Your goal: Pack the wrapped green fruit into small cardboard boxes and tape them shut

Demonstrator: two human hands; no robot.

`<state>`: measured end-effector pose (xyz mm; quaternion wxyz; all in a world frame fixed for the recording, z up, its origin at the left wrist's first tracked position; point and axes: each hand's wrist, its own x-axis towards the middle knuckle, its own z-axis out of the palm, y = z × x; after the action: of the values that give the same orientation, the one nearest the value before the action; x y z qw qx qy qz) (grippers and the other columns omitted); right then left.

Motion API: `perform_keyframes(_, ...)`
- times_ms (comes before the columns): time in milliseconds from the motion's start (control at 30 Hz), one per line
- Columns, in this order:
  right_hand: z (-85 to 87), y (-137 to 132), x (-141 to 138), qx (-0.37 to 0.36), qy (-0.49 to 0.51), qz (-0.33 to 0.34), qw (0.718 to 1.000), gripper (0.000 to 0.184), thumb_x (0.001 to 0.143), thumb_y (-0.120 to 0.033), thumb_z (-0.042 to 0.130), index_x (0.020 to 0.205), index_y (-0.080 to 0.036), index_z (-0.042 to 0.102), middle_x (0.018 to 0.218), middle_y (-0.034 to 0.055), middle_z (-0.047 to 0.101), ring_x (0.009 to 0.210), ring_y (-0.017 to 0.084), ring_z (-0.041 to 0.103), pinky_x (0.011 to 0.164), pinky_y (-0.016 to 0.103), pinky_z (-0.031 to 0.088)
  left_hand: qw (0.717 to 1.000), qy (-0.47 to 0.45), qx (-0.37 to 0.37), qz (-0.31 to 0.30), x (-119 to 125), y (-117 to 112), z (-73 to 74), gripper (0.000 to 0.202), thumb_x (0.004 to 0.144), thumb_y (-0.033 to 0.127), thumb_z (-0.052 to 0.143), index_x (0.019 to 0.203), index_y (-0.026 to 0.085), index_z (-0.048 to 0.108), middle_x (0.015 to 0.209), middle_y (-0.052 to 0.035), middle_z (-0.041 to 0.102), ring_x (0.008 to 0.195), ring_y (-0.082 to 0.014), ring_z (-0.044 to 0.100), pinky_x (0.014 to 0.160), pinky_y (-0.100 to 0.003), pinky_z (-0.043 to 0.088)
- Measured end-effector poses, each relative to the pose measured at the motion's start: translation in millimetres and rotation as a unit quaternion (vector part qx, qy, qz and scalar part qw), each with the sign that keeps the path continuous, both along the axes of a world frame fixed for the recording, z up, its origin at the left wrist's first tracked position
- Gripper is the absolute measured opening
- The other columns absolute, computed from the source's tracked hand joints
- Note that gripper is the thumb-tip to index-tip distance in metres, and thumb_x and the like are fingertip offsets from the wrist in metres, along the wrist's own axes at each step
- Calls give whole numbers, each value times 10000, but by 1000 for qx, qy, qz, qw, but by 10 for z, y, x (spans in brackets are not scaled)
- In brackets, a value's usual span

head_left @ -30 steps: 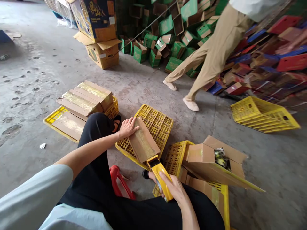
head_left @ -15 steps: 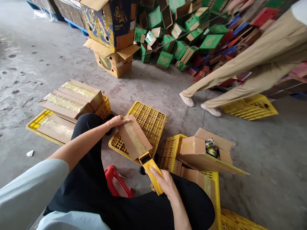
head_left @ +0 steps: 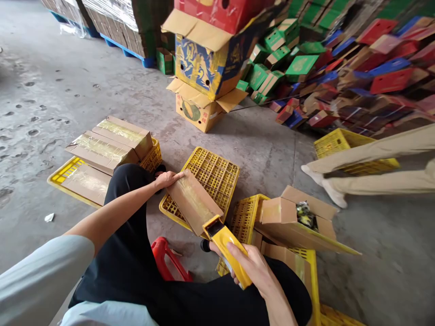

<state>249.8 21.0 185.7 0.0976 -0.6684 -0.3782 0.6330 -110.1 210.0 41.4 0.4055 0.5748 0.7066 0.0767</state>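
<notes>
Your left hand [head_left: 167, 179] lies flat on the far end of a long, narrow cardboard box [head_left: 194, 202], fingers spread over its corner, pressing rather than gripping. The box is plain brown card with a glossy strip of clear tape along its top face, and it rests tilted on an upturned yellow plastic crate [head_left: 212, 176] with a grid-like lattice bottom. Your right hand [head_left: 253, 268] is wrapped firmly round the handle of a yellow plastic tape gun [head_left: 228, 249], whose mouth meets the near end of the box.

Just right of the gun, an open carton [head_left: 295, 224] with flaps spread lies on another yellow crate [head_left: 245, 218]; something dark and crumpled shows inside it. On your left, three taped boxes [head_left: 108, 145] of the same flat shape are stacked on a low yellow tray [head_left: 59, 174]. A red plastic stool [head_left: 169, 260] peeks from under your black trousers.

Beyond, on the rough, stained concrete floor [head_left: 68, 90], stand large printed cartons [head_left: 204, 77] and a loose heap of green, red and blue boxes [head_left: 322, 68]. Another person's beige-trousered legs [head_left: 380, 165] cross the right edge.
</notes>
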Motion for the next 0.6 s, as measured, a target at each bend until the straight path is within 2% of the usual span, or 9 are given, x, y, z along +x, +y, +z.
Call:
perform_keyframes(167,558,-37,-28,26,38,-22,999,676,754,-811,706,924,-159,655,574,19,664,446,151,613,421,235,503,997,-74,-29,6,43,-63,-84,771,899,834,398,859,147,745,817,-100,726,839,-271,690,617,-277,484)
perform_keyframes(267,913,116,-194,50,47,-26,997,681,706,-798,763,927,-164,653,564,17,670,423,148,596,400,232,487,991,-127,-33,-33,182,-207,-173,736,900,803,433,835,133,729,796,-97,729,806,-265,692,620,-281,508)
perform_keyframes(367,1190,358,-423,62,44,-24,997,636,737,-773,760,906,-168,662,554,13,668,426,137,600,402,214,475,983,-148,13,-110,363,-364,-226,646,958,690,410,857,134,722,896,-123,759,883,-284,722,759,-316,559)
perform_keyframes(433,1299,527,-572,73,52,-19,996,618,748,-770,753,883,-174,661,540,7,661,410,132,591,397,212,469,978,-159,43,-129,464,-411,-211,545,977,592,442,958,131,733,1034,-143,772,1009,-304,728,906,-349,556)
perform_keyframes(533,1362,747,-756,86,67,10,994,606,748,-762,760,859,-174,657,541,12,669,402,131,590,394,211,470,973,-180,75,-124,510,-373,-67,468,991,495,476,1187,142,712,1253,-141,739,1217,-308,672,1078,-373,493)
perform_keyframes(600,1365,848,-838,90,68,41,993,605,749,-754,768,842,-166,661,543,21,675,410,132,596,405,210,478,961,-221,102,-130,456,-340,122,518,1023,500,424,1336,165,664,1375,-116,693,1316,-294,617,1148,-369,449)
